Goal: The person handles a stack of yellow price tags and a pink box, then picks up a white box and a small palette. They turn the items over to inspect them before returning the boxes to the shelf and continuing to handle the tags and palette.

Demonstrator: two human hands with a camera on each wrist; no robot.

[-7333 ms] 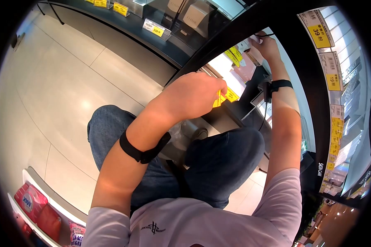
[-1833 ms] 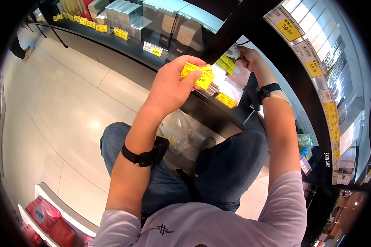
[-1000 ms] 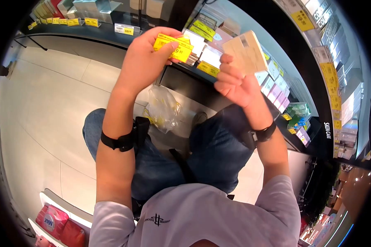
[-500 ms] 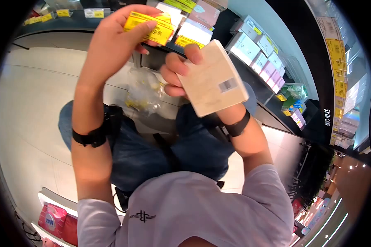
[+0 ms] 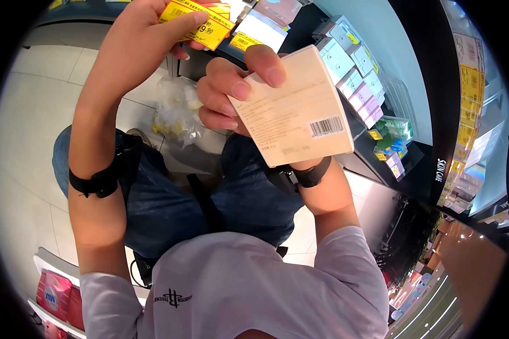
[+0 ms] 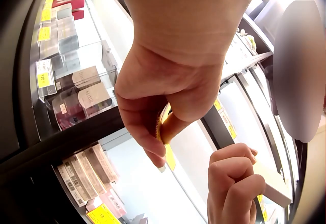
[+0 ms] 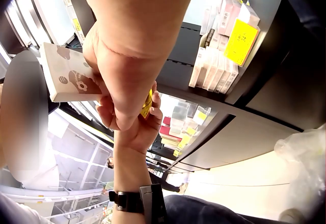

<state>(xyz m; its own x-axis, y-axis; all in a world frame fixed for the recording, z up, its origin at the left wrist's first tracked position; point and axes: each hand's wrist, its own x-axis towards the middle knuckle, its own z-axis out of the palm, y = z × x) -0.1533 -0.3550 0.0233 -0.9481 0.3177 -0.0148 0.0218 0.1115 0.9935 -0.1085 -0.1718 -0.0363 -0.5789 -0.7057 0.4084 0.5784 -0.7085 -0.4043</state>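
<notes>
My left hand [image 5: 138,42] pinches several yellow price cards [image 5: 201,25] between thumb and fingers at the top of the head view. To its right, my right hand [image 5: 237,93] grips a flat cream box [image 5: 297,107] by its edge; small print and a barcode face the head camera. The box's other side, in the right wrist view, has a brown picture on white [image 7: 71,76]. In the left wrist view only thin card edges [image 6: 164,124] show within my left hand [image 6: 168,86]. Box and cards are apart.
Boxed goods [image 5: 359,70] stand on the shelf to the right, beside a green package [image 5: 396,129]. A clear plastic bag [image 5: 178,113] lies on the floor beyond the knees. At lower left is a rack with pink packs [image 5: 56,294]. Price labels [image 5: 470,96] line the right edge.
The box has come out of the display in my right hand, down towards my body, and its printed side is turned to view. My left hand, keeping its cards, has moved up and left in view.
</notes>
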